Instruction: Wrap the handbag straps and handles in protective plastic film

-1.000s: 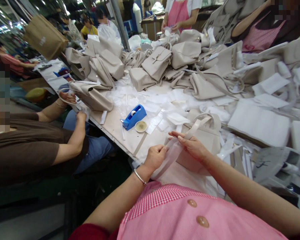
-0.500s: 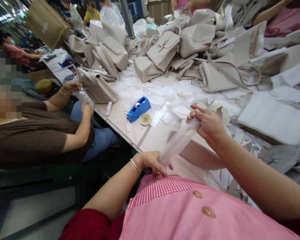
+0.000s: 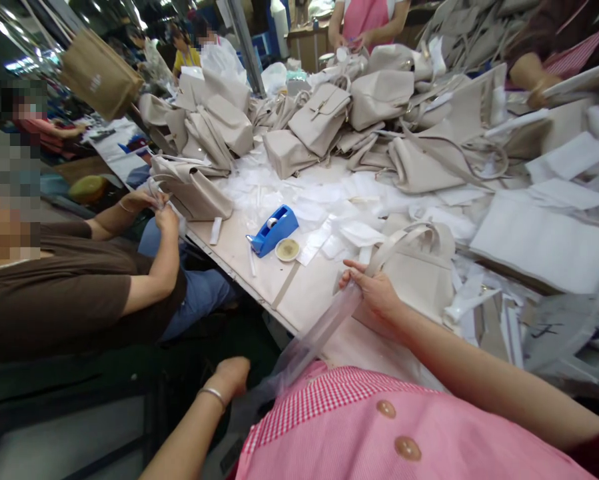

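The head camera is looking forward and down from the wearer's head, facing across the worktop [image 3: 312, 293], with the pink gingham-trimmed apron [image 3: 349, 427] sitting close below.

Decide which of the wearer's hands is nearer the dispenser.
Right: the right hand is over the table, right of the dispenser on the wearer's side; the left hand is farther back, off the table's edge.

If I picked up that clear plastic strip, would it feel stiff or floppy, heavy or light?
Probably floppy: the clear plastic strip gathers into a narrow, creased band at the right hand. Likely very light too, since it looks thin enough to see through.
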The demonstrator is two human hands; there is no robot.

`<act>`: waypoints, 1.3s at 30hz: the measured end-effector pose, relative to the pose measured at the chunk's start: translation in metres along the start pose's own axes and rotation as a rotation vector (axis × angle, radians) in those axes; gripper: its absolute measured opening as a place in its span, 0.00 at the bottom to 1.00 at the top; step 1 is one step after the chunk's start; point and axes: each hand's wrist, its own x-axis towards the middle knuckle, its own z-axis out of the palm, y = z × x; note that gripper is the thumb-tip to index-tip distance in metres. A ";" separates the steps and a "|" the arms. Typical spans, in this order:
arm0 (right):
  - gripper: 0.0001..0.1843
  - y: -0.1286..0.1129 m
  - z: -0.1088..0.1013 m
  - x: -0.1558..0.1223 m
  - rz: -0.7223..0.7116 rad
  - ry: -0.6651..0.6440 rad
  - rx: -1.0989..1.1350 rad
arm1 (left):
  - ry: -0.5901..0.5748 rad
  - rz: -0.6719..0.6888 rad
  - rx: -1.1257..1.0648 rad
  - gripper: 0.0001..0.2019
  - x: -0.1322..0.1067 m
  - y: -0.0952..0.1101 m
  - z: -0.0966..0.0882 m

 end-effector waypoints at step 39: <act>0.10 -0.080 -0.055 0.075 0.194 0.321 0.148 | 0.056 0.229 -0.035 0.16 0.200 0.234 0.020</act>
